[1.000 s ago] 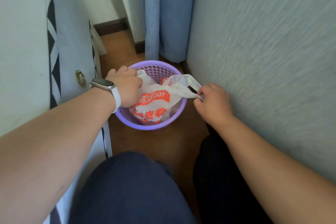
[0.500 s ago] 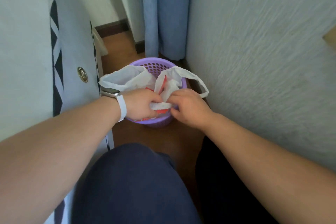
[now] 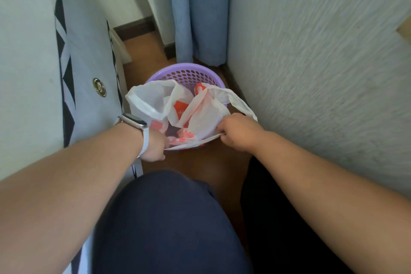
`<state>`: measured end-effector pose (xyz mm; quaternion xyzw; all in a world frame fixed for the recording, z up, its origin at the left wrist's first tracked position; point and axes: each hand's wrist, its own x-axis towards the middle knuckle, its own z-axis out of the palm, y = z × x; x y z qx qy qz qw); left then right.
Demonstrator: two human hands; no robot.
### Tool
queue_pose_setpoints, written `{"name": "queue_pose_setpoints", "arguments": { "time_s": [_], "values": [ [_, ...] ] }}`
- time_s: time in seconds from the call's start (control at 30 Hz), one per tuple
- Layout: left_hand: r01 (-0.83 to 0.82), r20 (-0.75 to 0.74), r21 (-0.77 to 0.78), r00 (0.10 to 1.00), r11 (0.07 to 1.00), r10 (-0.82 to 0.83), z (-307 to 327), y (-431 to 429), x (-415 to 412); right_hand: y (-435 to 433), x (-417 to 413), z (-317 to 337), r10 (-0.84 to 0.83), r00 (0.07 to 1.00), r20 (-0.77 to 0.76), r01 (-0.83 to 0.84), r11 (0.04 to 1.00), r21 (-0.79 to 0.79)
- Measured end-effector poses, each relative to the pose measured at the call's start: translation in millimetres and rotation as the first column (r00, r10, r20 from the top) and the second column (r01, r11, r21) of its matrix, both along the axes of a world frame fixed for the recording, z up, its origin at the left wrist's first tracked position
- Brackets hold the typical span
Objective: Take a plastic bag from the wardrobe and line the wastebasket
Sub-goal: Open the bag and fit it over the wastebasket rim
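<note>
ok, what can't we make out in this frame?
1. Head view: near rim of purple perforated plastic wastebasket, covered by white red-printed plastic bag, left hand and right hand.
2. Head view: wastebasket's bottom, under the bag.
3. Head view: bag's red print, crumpled, unreadable.

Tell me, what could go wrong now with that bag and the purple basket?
1. The left hand and right hand pull the near edge of the plastic bag taut; the thin film might tear.
2. The far rim of the wastebasket is bare, so the bag could slip inside once released.
3. One handle loop hangs outside on the right; it may drag the bag off the rim there.
</note>
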<state>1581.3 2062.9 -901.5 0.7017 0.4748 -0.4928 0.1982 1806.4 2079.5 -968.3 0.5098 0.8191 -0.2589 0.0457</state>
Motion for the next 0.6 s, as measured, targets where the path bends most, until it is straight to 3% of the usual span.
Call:
{"name": "queue_pose_setpoints", "arguments": {
  "time_s": [0.07, 0.17, 0.3, 0.4, 0.53, 0.6],
  "values": [
    [-0.074, -0.027, 0.034, 0.997, 0.997, 0.075, 1, 3, -5, 4, 2, -7, -0.038, 0.999, 0.035, 0.039, 0.999, -0.021],
    [-0.190, 0.054, 0.233, 0.982, 0.954, 0.183, -1, 17, -17, 6, 3, -12, -0.080, 0.996, 0.032, 0.082, 0.994, -0.071],
    [-0.423, 0.396, 0.476, 0.886, 0.771, 0.241, -10, 25, -25, 5, 1, 1, -0.055, 0.998, -0.038, 0.053, 0.998, -0.036],
    [-0.633, 0.613, 0.442, 0.730, 0.635, 0.301, -11, 28, -21, 2, -7, 13, -0.080, 0.984, -0.160, 0.089, 0.995, 0.048],
    [-0.632, 0.578, 0.537, 0.758, 0.559, 0.303, -19, 37, -21, 12, -26, 17, -0.096, 0.940, -0.327, 0.177, 0.957, 0.228],
    [-0.717, 0.659, 0.516, 0.682, 0.469, 0.317, -20, 38, -19, 21, -38, 15, -0.063, 0.940, -0.335, 0.149, 0.960, 0.236]
  ]
}}
